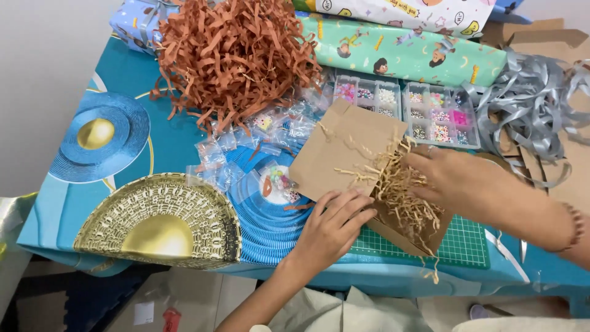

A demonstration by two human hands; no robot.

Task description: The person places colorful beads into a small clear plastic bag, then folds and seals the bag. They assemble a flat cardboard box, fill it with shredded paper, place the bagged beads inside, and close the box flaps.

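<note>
Filling step, near table's front edge: left hand (332,224) flat, fingers together, pinning the cardboard box (344,150); right hand (458,181), fingers curled, presses tan paper shreds (399,187) in. Next: probably tuck stray strands.

Your brown cardboard box (344,147) lies open near the table's front edge, its flap raised toward the far-left. Tan shredded paper (402,187) fills its right part, strands spilling over the near rim.
</note>
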